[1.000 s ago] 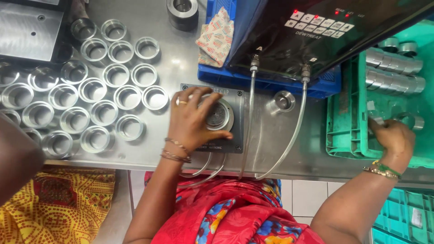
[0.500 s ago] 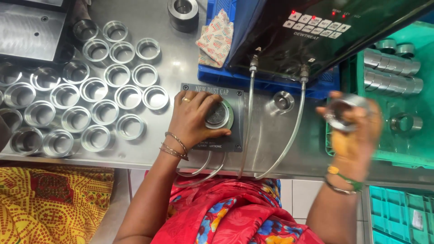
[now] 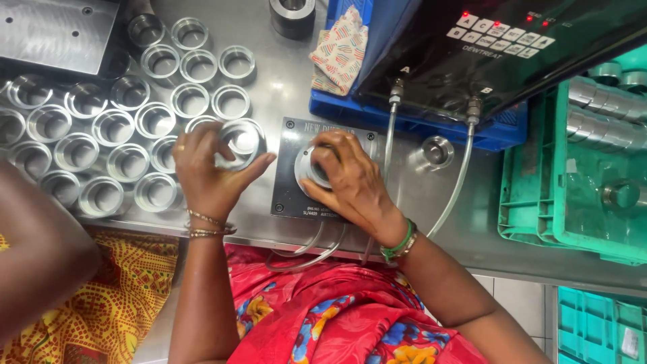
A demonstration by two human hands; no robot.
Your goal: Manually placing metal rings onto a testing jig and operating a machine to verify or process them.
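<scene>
While the left hand (image 3: 209,172) curls its fingers around a metal ring (image 3: 240,141) at ten o'clock of the grey plate (image 3: 288,175), wrist bent, the right hand (image 3: 350,185) arches over the plate. Its fingertips pinch a second ring (image 3: 311,165) seated at the plate's centre.

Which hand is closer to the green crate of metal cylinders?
The right. The right hand rests on a ring at the dark fixture plate, nearer the green crate at the bench's right. The left hand holds a metal ring farther left.
</scene>
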